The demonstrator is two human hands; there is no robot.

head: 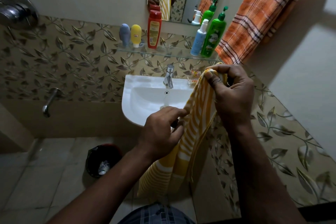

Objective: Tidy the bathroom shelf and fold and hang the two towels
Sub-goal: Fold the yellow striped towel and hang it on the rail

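Right hand (231, 89) grips the bunched top of the yellow striped towel (198, 114) in front of the washbasin (138, 96). Left hand (160, 131) pinches its edge lower down, so folding looks under way and hanging is left. The orange checked towel (254, 23) already hangs at upper right. Bottles (154, 29) stand upright on the glass shelf (169, 52), apparently tidied.

Dark blue checked garment (158, 213), bare forearms (112, 178)

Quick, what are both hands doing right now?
Left hand: pinches the yellow striped towel at its side edge.
Right hand: grips the same towel's top end.
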